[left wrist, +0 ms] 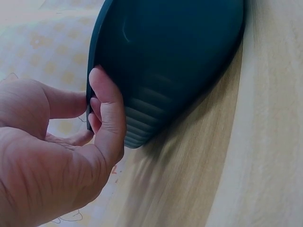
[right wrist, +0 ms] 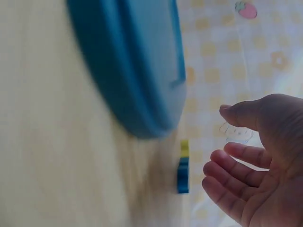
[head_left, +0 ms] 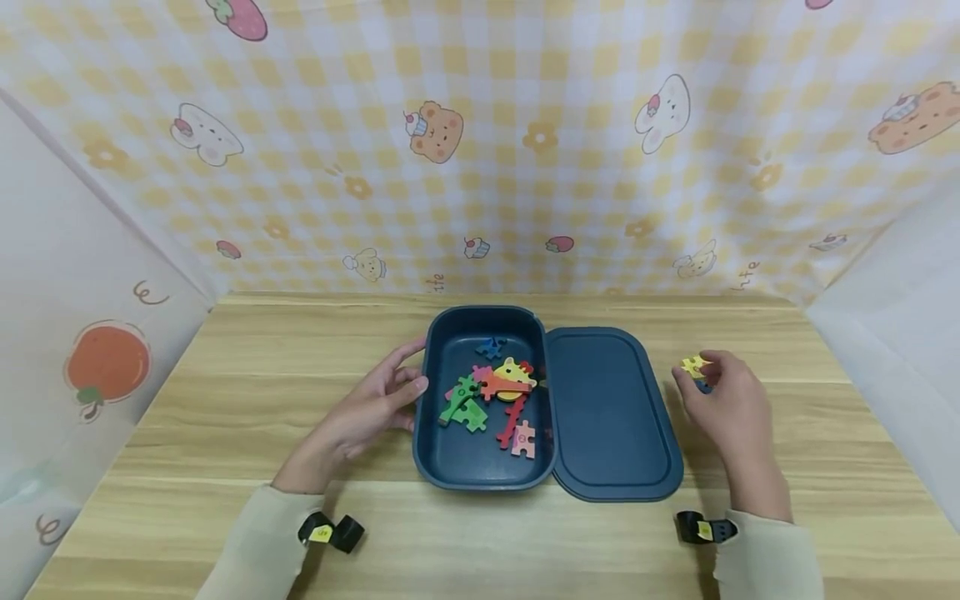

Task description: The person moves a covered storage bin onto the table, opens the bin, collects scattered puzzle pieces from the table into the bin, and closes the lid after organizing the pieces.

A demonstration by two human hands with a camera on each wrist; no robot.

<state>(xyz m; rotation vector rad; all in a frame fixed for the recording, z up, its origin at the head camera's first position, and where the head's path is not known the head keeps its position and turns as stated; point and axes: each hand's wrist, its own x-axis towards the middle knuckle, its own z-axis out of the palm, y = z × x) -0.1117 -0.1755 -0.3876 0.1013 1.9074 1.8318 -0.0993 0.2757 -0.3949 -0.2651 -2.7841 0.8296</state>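
At the left wall of a dark blue box (head_left: 487,477), my left hand (head_left: 378,400) grips the rim between thumb and fingers. In the left wrist view, a finger lies along the box's outer wall (left wrist: 175,52). Inside lie several puzzle pieces: a yellow animal head (head_left: 512,371), green (head_left: 471,415), red (head_left: 510,425), pink (head_left: 524,442) and blue (head_left: 492,347) ones. My right hand (head_left: 727,408) hovers by a yellow puzzle piece (head_left: 693,365) and a blue piece (head_left: 703,386) on the table; the right wrist view shows its fingers (right wrist: 232,182) loosely bent and apart from both.
A flat dark blue lid (head_left: 615,417) lies against the box's right side, between the box and my right hand. The wooden table (head_left: 315,333) ends at a yellow checked cloth (head_left: 487,192) behind, with white cloth at both sides.
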